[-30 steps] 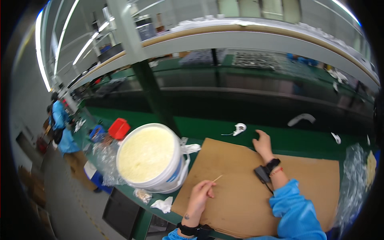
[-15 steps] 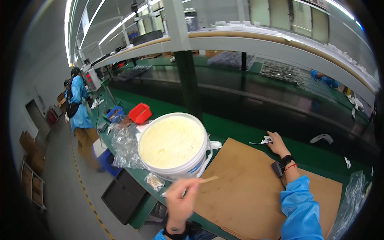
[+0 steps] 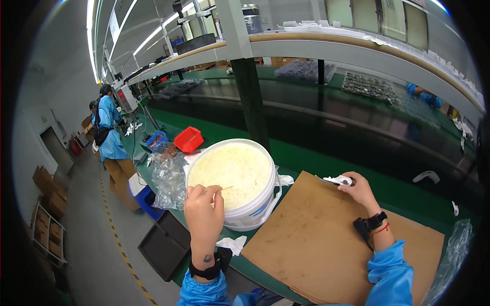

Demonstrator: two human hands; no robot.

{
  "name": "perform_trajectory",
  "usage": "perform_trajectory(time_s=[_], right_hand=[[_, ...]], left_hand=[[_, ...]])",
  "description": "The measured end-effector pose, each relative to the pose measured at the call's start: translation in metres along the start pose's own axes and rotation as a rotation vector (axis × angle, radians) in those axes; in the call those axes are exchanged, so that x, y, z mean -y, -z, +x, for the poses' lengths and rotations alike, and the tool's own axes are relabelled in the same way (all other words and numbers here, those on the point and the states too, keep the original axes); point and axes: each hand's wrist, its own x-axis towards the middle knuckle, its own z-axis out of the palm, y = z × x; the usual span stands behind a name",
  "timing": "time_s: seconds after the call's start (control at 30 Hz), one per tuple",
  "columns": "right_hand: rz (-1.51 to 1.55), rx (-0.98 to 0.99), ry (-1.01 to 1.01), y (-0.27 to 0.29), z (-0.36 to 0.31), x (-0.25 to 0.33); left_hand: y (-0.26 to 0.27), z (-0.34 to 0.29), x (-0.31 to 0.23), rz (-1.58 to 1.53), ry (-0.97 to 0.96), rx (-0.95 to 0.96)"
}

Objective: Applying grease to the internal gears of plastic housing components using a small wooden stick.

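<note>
My left hand (image 3: 203, 211) pinches a thin wooden stick (image 3: 227, 188), whose tip reaches over the white bucket (image 3: 269, 196). Pale yellow, paste-like material (image 3: 237, 166) fills that bucket almost to its rim; whether the stick touches it I cannot tell. On the right, my right hand (image 3: 359, 188) grips a small white plastic part (image 3: 339, 180) with a dark round spot at its end near my fingers. This part is above the far edge of a brown cardboard sheet (image 3: 306, 229) on the green bench.
Left of the bucket lie clear plastic bags (image 3: 169, 178), a red bin (image 3: 189, 139) and a blue bin (image 3: 157, 140). White tissue (image 3: 232, 245) sits by the bucket's base. Another white part (image 3: 426, 176) rests at right. A conveyor and shelf run behind; people in blue stand far left.
My left hand has moved up and left, bringing the stick from above the cardboard to over the bucket. More of the white part shows in my right hand. The view has shifted slightly.
</note>
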Motion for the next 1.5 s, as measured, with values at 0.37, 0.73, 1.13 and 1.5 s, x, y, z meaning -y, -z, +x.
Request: perform_trajectory(time_s=[0.37,0.73,1.13,1.5], right_hand=[[0.498,0.084,0.093,-0.006,-0.043,0.065],[0.22,-0.111,0.495,0.007,-0.102,0.148],[0.121,-0.185,0.732,0.035,-0.137,0.173],[0.161,-0.214,0.773,0.038,-0.141,0.172]], left_hand=[[-0.003,0.004,0.004,0.062,-0.01,0.08],[0.026,-0.012,-0.058,-0.586,0.277,0.09],[0.015,-0.039,-0.123,-0.74,-0.122,0.187],[0.019,-0.042,-0.136,-0.677,-0.163,0.169]])
